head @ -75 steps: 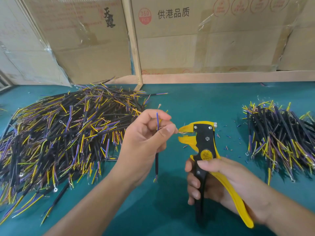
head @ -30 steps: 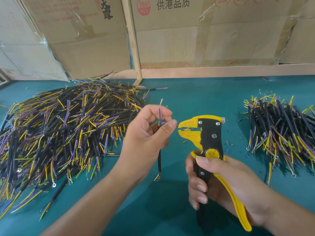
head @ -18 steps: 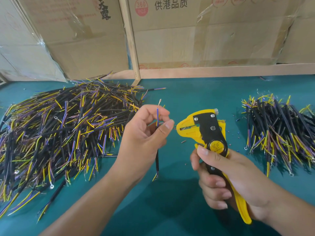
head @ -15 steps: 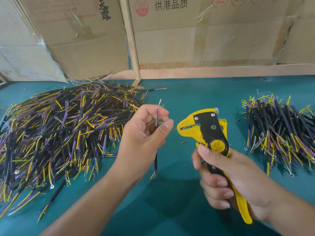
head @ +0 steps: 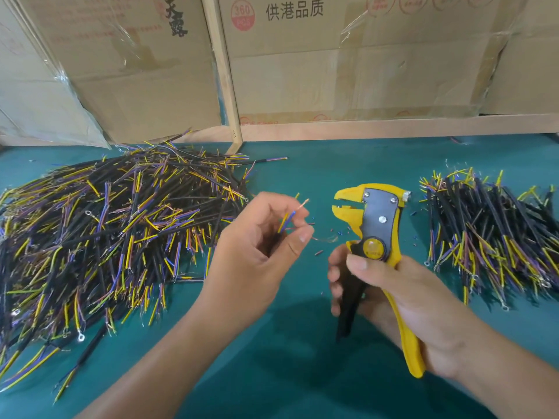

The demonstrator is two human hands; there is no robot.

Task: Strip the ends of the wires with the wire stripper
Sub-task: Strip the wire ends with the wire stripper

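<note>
wire pile [head: 99, 237] cut off left, held wire [head: 287, 220] mostly hidden

I see a big wire pile [head: 115, 231] on the table [head: 332, 164] at left, a smaller pile [head: 490, 234] at right, my hands between them, left hand [head: 257, 255] left of the stripper [head: 375, 237], boxes [head: 363, 55] behind.
</note>
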